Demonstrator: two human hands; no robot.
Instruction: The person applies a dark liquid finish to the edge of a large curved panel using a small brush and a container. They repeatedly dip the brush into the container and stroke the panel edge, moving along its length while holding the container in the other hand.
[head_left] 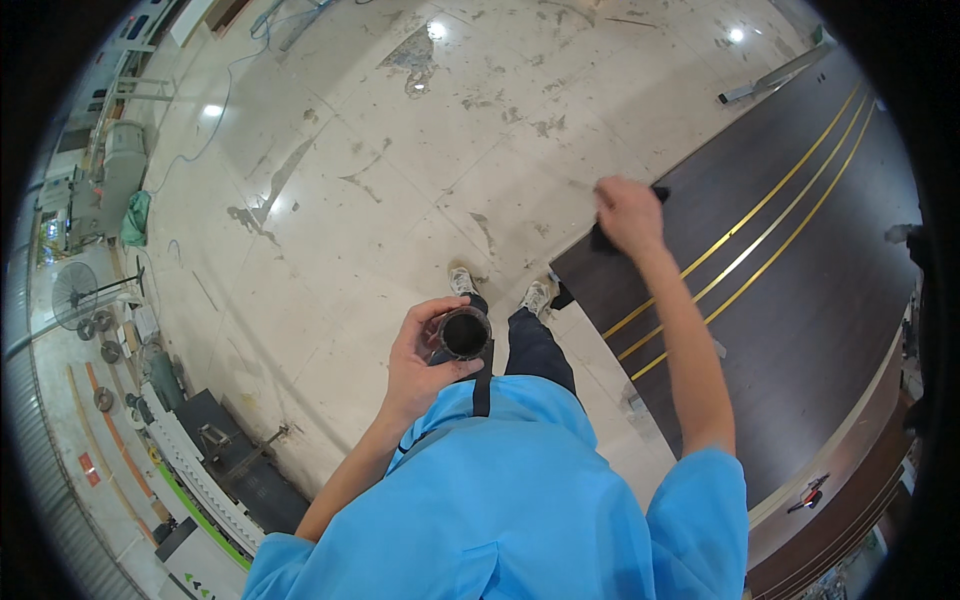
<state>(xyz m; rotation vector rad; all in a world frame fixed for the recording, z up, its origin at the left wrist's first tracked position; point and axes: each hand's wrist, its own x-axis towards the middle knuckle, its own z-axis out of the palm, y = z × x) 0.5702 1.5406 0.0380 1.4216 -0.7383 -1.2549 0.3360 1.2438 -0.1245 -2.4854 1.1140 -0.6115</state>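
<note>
My left hand (412, 362) is wrapped round a dark, round, open-topped container (465, 334), held upright in front of my waist. Its inside looks black, and I cannot make out what is in it. Out to the right, my right hand (630, 214) is closed above the edge of a dark panel (770, 260) with yellow lines along it. A black, soft-looking piece (604, 241) shows below and behind this hand; whether the fingers grip it is hidden. The fingertips are slightly blurred.
The pale tiled floor (380, 190) has worn patches. A metal bar (775, 77) lies by the panel's far edge. A red-and-black tool (810, 493) rests at the lower right. To the left stand a fan (75, 295), a green bag (136, 217) and a dark machine part (240, 460).
</note>
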